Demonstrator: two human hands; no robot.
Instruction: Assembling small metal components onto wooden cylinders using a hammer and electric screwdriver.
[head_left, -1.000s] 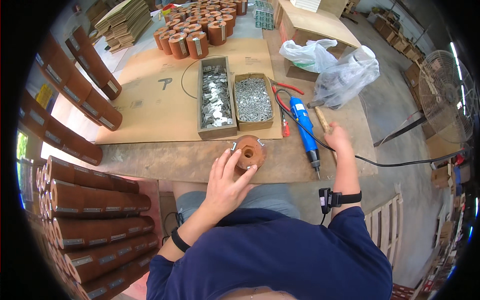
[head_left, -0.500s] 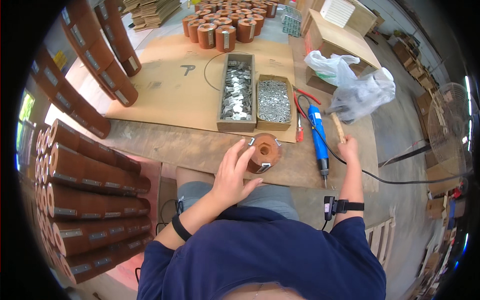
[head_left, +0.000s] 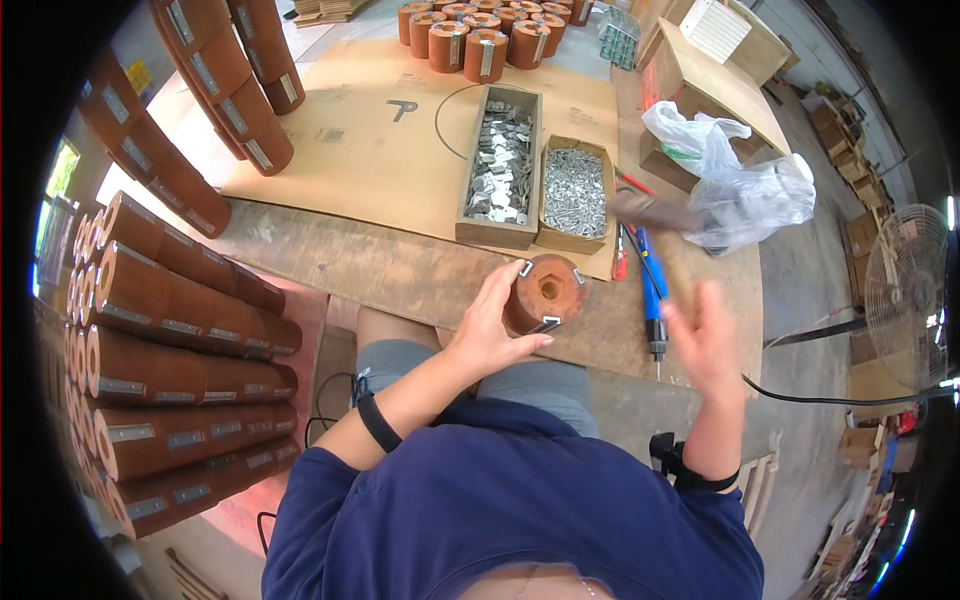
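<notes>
A reddish-brown cylindrical block stands upright near the table's front edge, with a hole in its top and metal plates around its side. My left hand grips it from the left, fingers along the far side and thumb across the near side. To the right of the block, my right hand holds a hammer by its wooden handle, head up. Motion smears both hand and hammer. Behind and partly beneath the hammer lies a blue electric screwdriver, its bit pointing towards me.
A wooden box of metal plates and a cardboard box of screws stand beyond the block. Plastic bags lie at the right. Brown cylinders are stacked at the left; several finished-looking ones stand at the back.
My right hand has lifted the hammer from beside the screwdriver and brought it towards me. My left hand has closed round the block, where before its fingers were spread beside it.
</notes>
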